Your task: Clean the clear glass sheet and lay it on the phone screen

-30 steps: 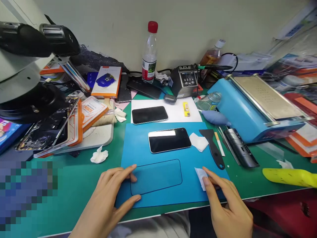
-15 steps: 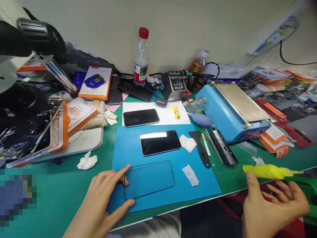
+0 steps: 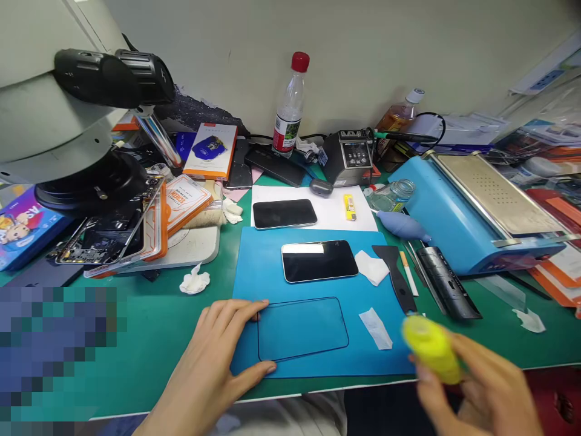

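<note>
— That tool (image 3: 432, 351) at lower right?
— Bright yellow. The mat (image 3: 254, 254) at centre is blue, on a green bench (image 3: 154, 327).
— And the bottle cap (image 3: 300, 61) up top?
— Red.

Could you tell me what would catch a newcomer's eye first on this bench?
Probably the bright yellow tool gripped in the right hand at the near right edge, blurred. Next, the left hand pressing the edge of a clear glass panel on the blue mat, with a dark phone lying just behind it.
</note>
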Demonstrator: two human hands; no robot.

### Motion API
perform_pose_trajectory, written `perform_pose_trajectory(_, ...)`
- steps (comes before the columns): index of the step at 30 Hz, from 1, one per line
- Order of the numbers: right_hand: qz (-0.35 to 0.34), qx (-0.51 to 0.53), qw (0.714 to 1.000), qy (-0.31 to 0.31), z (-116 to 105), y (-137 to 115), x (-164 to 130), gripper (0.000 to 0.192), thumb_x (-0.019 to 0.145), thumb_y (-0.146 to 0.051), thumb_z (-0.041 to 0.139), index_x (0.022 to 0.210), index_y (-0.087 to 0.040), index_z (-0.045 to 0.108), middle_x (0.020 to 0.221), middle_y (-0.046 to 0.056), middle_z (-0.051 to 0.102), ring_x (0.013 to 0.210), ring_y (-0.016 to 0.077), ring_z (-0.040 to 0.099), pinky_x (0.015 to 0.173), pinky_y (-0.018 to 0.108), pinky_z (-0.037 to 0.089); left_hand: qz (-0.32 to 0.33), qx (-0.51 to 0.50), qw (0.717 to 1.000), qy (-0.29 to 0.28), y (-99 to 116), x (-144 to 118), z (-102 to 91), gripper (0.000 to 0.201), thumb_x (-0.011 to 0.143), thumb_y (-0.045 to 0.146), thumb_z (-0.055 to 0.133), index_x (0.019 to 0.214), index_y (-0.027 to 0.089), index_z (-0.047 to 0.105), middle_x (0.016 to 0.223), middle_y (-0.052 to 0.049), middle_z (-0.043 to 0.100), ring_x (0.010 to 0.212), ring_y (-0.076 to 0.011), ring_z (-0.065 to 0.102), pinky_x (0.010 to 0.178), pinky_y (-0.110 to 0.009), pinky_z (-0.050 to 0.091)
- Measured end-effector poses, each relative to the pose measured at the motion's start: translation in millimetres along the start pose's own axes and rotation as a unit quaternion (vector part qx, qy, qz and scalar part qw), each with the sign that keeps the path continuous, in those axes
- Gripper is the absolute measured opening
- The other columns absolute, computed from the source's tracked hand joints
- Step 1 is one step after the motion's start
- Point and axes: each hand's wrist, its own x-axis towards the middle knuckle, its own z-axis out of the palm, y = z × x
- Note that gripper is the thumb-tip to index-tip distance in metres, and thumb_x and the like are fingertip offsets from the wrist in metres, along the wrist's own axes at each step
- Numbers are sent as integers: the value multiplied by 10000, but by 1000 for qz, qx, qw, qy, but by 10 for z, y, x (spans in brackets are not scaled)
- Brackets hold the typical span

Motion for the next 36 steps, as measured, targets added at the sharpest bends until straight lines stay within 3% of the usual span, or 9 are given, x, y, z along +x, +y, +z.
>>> perform_pose_trajectory(4,-140,6,985,-96,57,-439,147,374,1017,-182,707,1389,-182,665,1234,91,690,1098,185,701,997,296,570,-5,10,1000,0,4,-34,12,660,998,486,755,1561,512,411,1429,-16,615,1281,-322,589,1066,-534,519)
perform_pose_trajectory(9,-190,3,970,-150,86,-400,201,253,1074,-229,601,1304,-183,697,1174,73,680,1071,152,697,958,236,566,-1,13,1000,6,-3,-38,2,668,991,483,765,1565,493,423,1426,-23,621,1279,-327,592,1066,-528,524)
perform_pose_trajectory(13,-121,53,985,-108,45,-316,109,345,996,-193,709,1340,-208,690,1212,74,695,1089,177,709,1001,270,577,-1,10,1000,7,4,-30,-4,649,990,473,768,1556,475,452,1417,-26,628,1269,-321,597,1057,-511,530)
perform_pose_trajectory(16,6,137,988,-73,36,-204,-27,351,954,-242,746,1303,-234,707,1217,79,720,1118,227,723,956,310,615,-4,11,1000,4,8,-28,-6,636,994,472,761,1555,476,461,1412,-24,635,1266,-322,603,1054,-509,531)
perform_pose_trajectory(20,254,260,932,-4,50,-40,-162,362,920,-333,781,1266,-250,716,1194,103,759,1039,280,769,863,380,655,0,23,1000,4,-1,-29,4,653,1002,494,747,1570,497,426,1416,-21,634,1261,-322,613,1056,-526,523)
perform_pose_trajectory(22,322,317,891,34,35,26,-156,411,902,-351,780,1297,-266,707,1149,98,759,994,283,770,893,445,651,3,32,999,10,-10,-34,17,656,1006,501,739,1578,499,419,1422,-27,632,1273,-327,615,1064,-535,517)
perform_pose_trajectory(25,344,343,869,91,-38,137,-54,496,889,-358,764,1377,-307,690,1197,89,730,1092,288,739,1052,552,591,8,42,999,23,-39,-50,43,643,1012,517,722,1582,505,424,1426,-28,632,1284,-331,625,1051,-522,529)
perform_pose_trajectory(29,334,246,894,171,-161,398,132,478,888,-353,823,1347,-266,719,1372,140,694,1328,345,665,1209,588,467,12,56,998,30,-103,-81,81,637,1012,569,699,1586,520,426,1439,-25,627,1278,-337,634,1017,-514,549)
perform_pose_trajectory(36,327,118,908,234,-150,1036,235,506,744,-383,970,1124,-170,712,1118,198,771,1198,436,743,1115,596,536,9,45,998,45,-67,-81,115,603,1021,559,683,1573,484,452,1437,-45,622,1286,-349,619,1046,-537,515)
